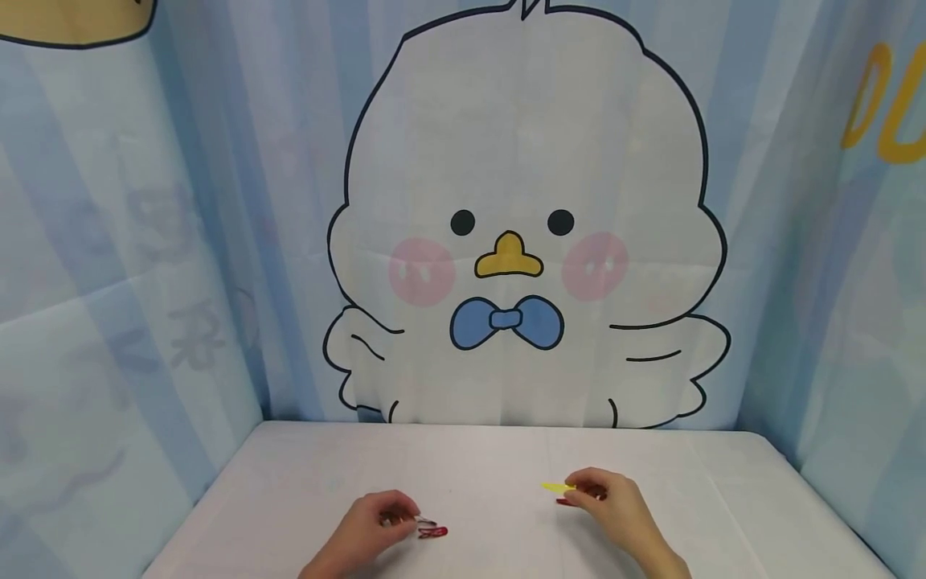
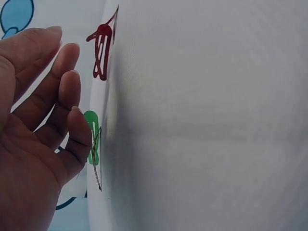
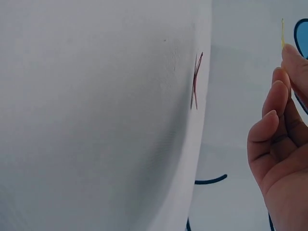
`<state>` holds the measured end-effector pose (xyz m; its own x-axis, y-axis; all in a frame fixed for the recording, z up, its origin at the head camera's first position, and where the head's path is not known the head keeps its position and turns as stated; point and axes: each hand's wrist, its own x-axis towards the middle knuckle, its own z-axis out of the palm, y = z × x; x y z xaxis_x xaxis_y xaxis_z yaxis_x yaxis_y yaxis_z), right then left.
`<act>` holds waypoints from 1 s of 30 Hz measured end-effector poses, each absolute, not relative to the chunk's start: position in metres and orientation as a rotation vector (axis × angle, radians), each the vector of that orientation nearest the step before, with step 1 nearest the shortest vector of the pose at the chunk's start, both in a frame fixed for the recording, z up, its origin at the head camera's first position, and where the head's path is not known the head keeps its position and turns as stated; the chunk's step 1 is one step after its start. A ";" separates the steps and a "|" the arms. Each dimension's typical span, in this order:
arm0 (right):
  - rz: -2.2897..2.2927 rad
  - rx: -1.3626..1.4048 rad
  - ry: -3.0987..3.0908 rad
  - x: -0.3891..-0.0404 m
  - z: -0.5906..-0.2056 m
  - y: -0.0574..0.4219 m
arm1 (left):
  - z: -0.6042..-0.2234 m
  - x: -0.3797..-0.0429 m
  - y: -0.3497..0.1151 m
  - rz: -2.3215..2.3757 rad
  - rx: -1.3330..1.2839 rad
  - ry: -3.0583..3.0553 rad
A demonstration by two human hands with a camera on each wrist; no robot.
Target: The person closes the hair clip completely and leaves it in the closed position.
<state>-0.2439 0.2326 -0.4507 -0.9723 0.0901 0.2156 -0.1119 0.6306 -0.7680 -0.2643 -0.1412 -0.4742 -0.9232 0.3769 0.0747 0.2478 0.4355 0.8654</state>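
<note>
Below and to the right of the blue bow tie (image 1: 506, 319), the right hand (image 1: 616, 505) pinches a thin yellow piece (image 1: 554, 487) between thumb and finger, its other fingers bent. A dark red clip (image 3: 195, 82) lies under that hand. Below and to the left of the bow tie, the left hand (image 1: 369, 524) has its fingers loosely bent and slightly parted, next to a red clip (image 1: 434, 532); whether its fingertips touch it is hard to tell. A green clip (image 2: 95, 156) is by the little finger, farther from the bow tie than the red one. Beneath the bow tie spreads a white table (image 1: 499, 458). The bow tie belongs to a big white duck (image 1: 521, 137) printed on blue-striped cloth (image 1: 289, 161), with yellow letters (image 1: 866, 96) to its upper right.
</note>
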 end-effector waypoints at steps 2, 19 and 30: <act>1.266 0.007 -2.619 -0.244 -0.451 0.234 | -0.473 -0.264 -0.141 1.485 0.560 2.553; 1.212 -0.021 -2.678 -0.247 -0.456 0.249 | -0.470 -0.270 -0.137 1.307 0.570 2.549; 1.222 -0.035 -2.724 -0.253 -0.461 0.259 | -0.469 -0.270 -0.135 1.260 0.623 2.550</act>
<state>-0.2529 0.2593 -0.4611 -0.9876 0.0848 0.1318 -0.0420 0.6669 -0.7440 -0.2705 -0.1348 -0.4690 -0.8834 0.4683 -0.0168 0.2712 0.5402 0.7966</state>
